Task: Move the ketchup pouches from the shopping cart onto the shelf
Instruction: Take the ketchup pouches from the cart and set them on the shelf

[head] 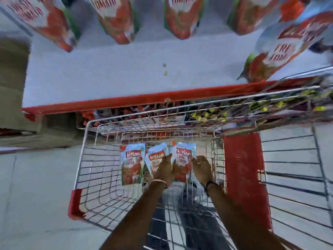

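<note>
We were at the picking stage: both arms reached down into the shopping cart (84,159), where three ketchup pouches (133,164) stood leaning in a row against its far wire wall. Our left hand (164,170) and right hand (201,168) flanked the rightmost pouch (183,159), the left one also lying across the lower part of the middle pouch (155,160). The fingers looked curled in against the rightmost pouch's edges, but blur kept us from telling whether either hand had actually closed on it. We judged that the next move would call for a firm hold from both sides, a lift clear of the cart's rim, and a carry up and forward to the bare stretch of shelf (108,74) behind the red edge strip. On that shelf we counted five pouches already standing: four along the back and one (281,49) nearer the front at the right. Three remained in the cart.
</note>
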`<state>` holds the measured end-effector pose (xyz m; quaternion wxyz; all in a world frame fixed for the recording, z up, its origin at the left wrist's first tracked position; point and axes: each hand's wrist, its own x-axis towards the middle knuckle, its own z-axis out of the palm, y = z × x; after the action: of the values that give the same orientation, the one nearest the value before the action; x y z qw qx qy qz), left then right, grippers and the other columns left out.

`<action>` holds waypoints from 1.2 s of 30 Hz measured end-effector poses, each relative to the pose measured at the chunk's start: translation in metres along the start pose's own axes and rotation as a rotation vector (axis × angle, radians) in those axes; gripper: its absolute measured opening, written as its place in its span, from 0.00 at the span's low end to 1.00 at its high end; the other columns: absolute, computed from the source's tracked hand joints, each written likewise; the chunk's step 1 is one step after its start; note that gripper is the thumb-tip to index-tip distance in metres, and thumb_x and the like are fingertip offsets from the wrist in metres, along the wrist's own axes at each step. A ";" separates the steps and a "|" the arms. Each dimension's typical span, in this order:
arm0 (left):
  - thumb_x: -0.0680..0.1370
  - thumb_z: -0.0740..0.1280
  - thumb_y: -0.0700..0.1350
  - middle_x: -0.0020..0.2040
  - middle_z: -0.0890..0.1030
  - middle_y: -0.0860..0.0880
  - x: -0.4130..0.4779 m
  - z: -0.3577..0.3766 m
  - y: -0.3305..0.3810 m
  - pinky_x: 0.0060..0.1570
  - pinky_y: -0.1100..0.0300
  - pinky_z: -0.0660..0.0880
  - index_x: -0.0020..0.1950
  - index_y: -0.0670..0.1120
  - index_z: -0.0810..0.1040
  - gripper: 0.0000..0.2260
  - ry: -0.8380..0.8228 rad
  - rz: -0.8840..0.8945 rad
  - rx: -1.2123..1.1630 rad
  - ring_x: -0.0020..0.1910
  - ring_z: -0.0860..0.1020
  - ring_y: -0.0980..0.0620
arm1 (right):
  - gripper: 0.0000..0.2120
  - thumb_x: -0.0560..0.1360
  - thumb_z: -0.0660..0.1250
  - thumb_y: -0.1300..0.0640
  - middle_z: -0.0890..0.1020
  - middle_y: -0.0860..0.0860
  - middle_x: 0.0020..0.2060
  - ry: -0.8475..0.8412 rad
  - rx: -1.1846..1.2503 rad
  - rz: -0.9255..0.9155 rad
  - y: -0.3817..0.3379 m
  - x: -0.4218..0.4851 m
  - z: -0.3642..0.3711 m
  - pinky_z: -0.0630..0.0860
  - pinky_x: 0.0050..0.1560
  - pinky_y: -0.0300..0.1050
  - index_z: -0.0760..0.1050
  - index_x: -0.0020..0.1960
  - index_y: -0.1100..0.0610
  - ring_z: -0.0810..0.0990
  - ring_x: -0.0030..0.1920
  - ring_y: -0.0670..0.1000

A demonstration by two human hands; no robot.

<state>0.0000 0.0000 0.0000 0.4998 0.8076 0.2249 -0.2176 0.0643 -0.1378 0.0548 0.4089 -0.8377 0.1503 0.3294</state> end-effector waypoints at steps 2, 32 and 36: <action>0.72 0.58 0.61 0.67 0.72 0.44 0.023 0.016 -0.029 0.62 0.42 0.74 0.69 0.51 0.63 0.28 0.046 -0.088 -0.052 0.63 0.73 0.44 | 0.22 0.77 0.61 0.51 0.77 0.64 0.60 -0.029 -0.011 0.095 0.010 0.012 0.005 0.70 0.51 0.44 0.68 0.62 0.66 0.76 0.58 0.61; 0.70 0.71 0.42 0.56 0.81 0.39 -0.021 -0.019 0.069 0.51 0.51 0.75 0.60 0.41 0.70 0.21 0.129 -0.253 -0.005 0.54 0.79 0.39 | 0.04 0.73 0.68 0.60 0.81 0.56 0.41 -0.113 0.487 0.080 0.019 -0.005 -0.009 0.79 0.38 0.41 0.74 0.40 0.56 0.81 0.41 0.54; 0.70 0.70 0.39 0.53 0.81 0.39 -0.059 -0.049 0.112 0.42 0.62 0.68 0.56 0.37 0.70 0.17 0.218 -0.134 -0.057 0.52 0.79 0.42 | 0.04 0.72 0.69 0.62 0.80 0.60 0.48 -0.096 0.570 -0.052 -0.024 -0.041 -0.033 0.78 0.53 0.55 0.75 0.41 0.55 0.80 0.50 0.58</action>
<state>0.0238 -0.0091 0.1335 0.4797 0.7950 0.3373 -0.1550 0.0606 -0.1492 0.1119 0.6430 -0.6759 0.1956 0.3023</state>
